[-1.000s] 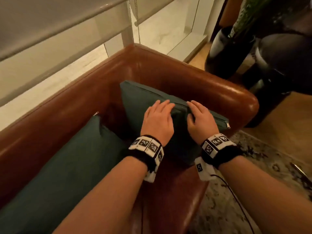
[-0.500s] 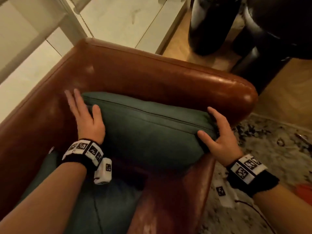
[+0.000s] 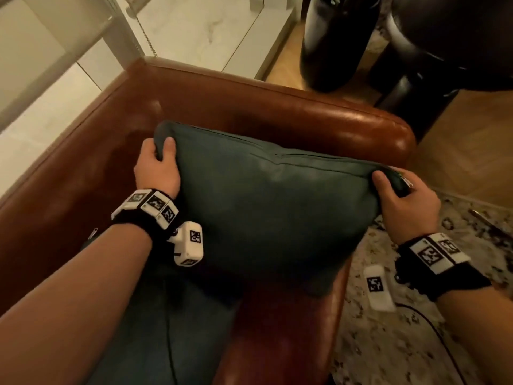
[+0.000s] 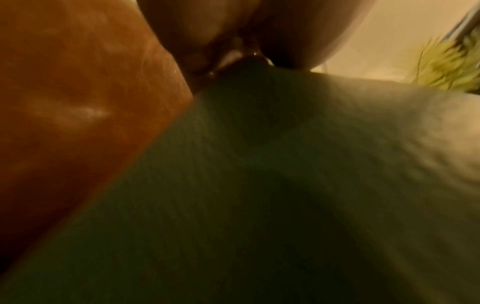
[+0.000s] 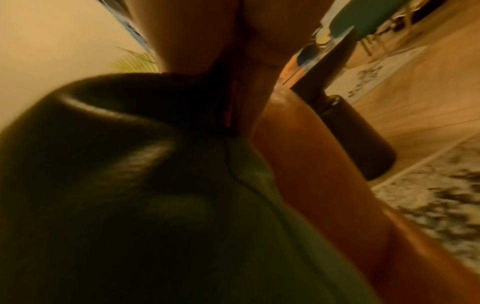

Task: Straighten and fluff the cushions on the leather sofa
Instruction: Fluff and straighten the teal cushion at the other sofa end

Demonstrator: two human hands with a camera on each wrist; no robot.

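Note:
A dark green cushion (image 3: 272,207) is held up over the corner of the brown leather sofa (image 3: 249,101), its zipped edge on top. My left hand (image 3: 158,159) grips its upper left corner, thumb on the front face. My right hand (image 3: 399,193) grips the upper right corner by the zip pull. In the left wrist view the cushion (image 4: 259,195) fills the frame beside the sofa leather (image 4: 78,102). The right wrist view shows the cushion (image 5: 130,195) bunched under the hand, with the sofa arm (image 5: 311,164) beyond. A second green cushion (image 3: 166,329) lies on the seat under my left forearm.
A dark round vase (image 3: 338,43) and a dark stool or side table (image 3: 444,51) stand on the wooden floor behind the sofa arm. A patterned rug (image 3: 402,343) lies to the right. A window ledge with a blind chain (image 3: 144,31) runs behind the sofa back.
My hands went from lying flat on the cushion to its two top corners and closed on them. The cushion has come up off the sofa corner toward me.

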